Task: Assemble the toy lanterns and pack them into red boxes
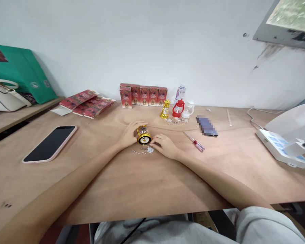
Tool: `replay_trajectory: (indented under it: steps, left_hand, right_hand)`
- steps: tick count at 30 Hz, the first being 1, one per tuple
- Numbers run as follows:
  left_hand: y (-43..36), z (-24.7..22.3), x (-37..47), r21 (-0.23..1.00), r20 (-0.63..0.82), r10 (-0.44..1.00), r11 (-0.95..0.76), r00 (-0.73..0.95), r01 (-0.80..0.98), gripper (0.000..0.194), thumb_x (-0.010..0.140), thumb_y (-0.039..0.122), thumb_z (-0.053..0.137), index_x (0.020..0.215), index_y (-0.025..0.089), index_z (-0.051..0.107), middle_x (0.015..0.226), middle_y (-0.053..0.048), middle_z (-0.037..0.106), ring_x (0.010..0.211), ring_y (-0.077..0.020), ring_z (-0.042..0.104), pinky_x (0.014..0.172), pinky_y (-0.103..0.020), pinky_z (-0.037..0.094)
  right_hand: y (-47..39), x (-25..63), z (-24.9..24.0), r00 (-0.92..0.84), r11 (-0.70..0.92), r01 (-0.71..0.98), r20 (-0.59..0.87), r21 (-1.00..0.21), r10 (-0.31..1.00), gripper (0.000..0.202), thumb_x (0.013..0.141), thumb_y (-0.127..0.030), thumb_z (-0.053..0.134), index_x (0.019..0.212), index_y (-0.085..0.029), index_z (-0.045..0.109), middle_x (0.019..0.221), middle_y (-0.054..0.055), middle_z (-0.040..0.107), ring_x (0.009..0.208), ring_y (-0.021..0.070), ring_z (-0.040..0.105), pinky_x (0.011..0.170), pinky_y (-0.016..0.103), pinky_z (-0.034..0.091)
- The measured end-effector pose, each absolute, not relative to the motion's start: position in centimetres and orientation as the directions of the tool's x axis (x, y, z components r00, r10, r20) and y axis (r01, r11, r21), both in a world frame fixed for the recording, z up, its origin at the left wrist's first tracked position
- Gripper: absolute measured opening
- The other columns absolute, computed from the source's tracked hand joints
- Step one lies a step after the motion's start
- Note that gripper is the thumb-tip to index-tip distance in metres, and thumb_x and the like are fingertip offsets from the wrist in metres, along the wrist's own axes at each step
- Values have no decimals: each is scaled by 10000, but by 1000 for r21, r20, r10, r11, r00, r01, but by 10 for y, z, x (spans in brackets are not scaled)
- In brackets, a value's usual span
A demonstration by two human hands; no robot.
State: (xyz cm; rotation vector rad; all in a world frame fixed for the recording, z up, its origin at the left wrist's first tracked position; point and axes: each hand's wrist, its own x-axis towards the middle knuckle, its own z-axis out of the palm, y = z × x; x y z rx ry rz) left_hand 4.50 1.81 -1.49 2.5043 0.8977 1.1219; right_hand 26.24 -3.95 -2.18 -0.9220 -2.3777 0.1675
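My left hand (129, 135) is wrapped round a small gold lantern (143, 131), which is tipped over so its base faces me. The black-rimmed base shows a white inside with a gold piece in it. Beside the base, on the right, my right hand (165, 145) has its fingers drawn together; anything between the fingertips is too small to make out. Just below the lantern lie a white plastic piece (150, 149), small round discs (142, 148) and thin metal pieces (136, 152).
Behind stand a gold lantern (165, 110), a red lantern (178, 109), a white lantern (187, 110), a bottle (181, 91) and several red boxes (144, 95). A screwdriver (195, 142) and phone (207, 126) lie right; another phone (51, 144) and flat red cartons (91, 105) left.
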Motion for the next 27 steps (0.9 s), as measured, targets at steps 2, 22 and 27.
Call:
replay_trajectory:
  steps: [2,22,27]
  left_hand:
    - [12,-10,46,300,535,566,-821,626,486,514,713,144,547,1224,202,546,1335,-101,521,1273,-266,436,1060,-460,340]
    - [3,-12,50,99,547,484,-847,682,522,552,744,145,534,1288,225,479,1236,-100,555,1113,-240,558,927,-372,445]
    - [1,-11,51,67,538,455,-862,710,502,544,781,165,530,1318,221,466,1232,-108,559,1117,-239,550,938,-370,436]
  right_hand:
    - [-41,262,-23,-591,755,600,490,-264,641,177,923,-276,507,848,-165,622,895,59,681,824,165,570,758,295,414]
    - [-55,259,-14,-401,715,699,840,22,366,226,940,-250,481,756,-182,593,639,19,615,596,127,513,597,265,355]
    - [-55,260,-14,-434,680,733,770,0,468,286,954,-273,440,723,-193,588,668,38,622,621,145,522,610,283,347]
